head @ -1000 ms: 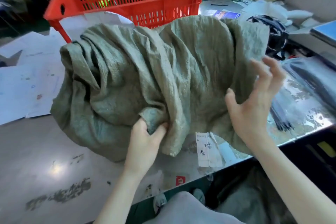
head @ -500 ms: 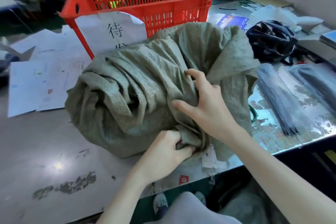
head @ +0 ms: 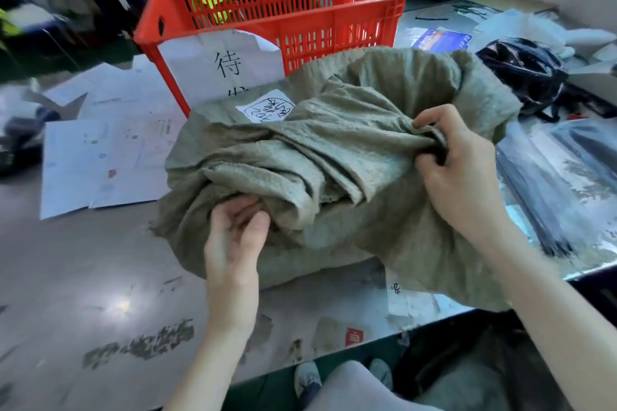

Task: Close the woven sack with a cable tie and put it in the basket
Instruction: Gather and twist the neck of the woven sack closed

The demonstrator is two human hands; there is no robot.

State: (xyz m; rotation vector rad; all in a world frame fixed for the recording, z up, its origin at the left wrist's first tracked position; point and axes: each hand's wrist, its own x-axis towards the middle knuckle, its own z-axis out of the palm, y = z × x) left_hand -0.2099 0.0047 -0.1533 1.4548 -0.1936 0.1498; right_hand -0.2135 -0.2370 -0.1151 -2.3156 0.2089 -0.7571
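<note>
A grey-green woven sack lies crumpled on the worktable, a white handwritten label on its far side. My left hand pinches a fold at the sack's near left. At the right side, my right hand grips a bunch of gathered cloth. Behind the sack stands the red plastic basket, a paper sign taped to its front. Bundles of black cable ties in clear bags lie to the right.
Loose white papers cover the table at left. A black helmet sits at the right rear, with more paper and plastic behind it. The table's front edge runs just below the sack; my knee and shoes show beneath it.
The sack has been turned so its white label shows on top. My right hand moved right and closed on gathered cloth; my left hand shifted left to a new fold.
</note>
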